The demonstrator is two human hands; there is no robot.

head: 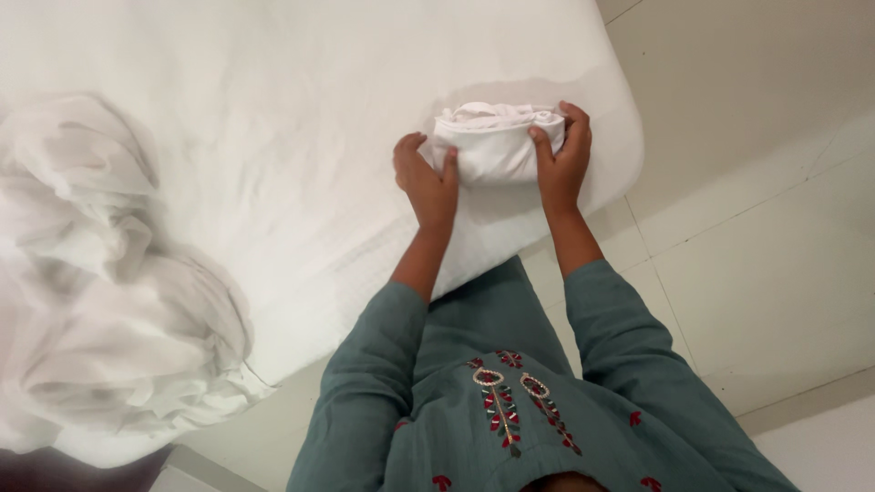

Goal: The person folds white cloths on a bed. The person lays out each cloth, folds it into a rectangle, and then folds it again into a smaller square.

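**Both hands closed on a folded white bundle at the bed's corner**

The left hand [425, 180] presses against the near-left side of a folded white cloth bundle [495, 146], fingers curled and the thumb laid on the fabric. The right hand [561, 155] is clamped on the opposite end — thumb on the front face, fingers wrapped over the far edge. The bundle sits squeezed between the two hands, compact and rounded, with layered folds showing along its top.

Directly under the hands lies the bed [273, 137], covered in a plain white sheet; the bundle rests on it close to the rounded corner, just beyond the right hand's knuckles. Shadow falls on the sheet behind the bundle.

Back from the wrists run the bare forearms, then the green sleeves [365, 383] of an embroidered tunic.

Well apart from the left hand, at the far left edge of the bed, lies a loose heap of crumpled white fabric [109, 301] — unfolded and partly blurred.

To the right of the right hand, past the mattress edge, is a pale tiled floor [775, 228].
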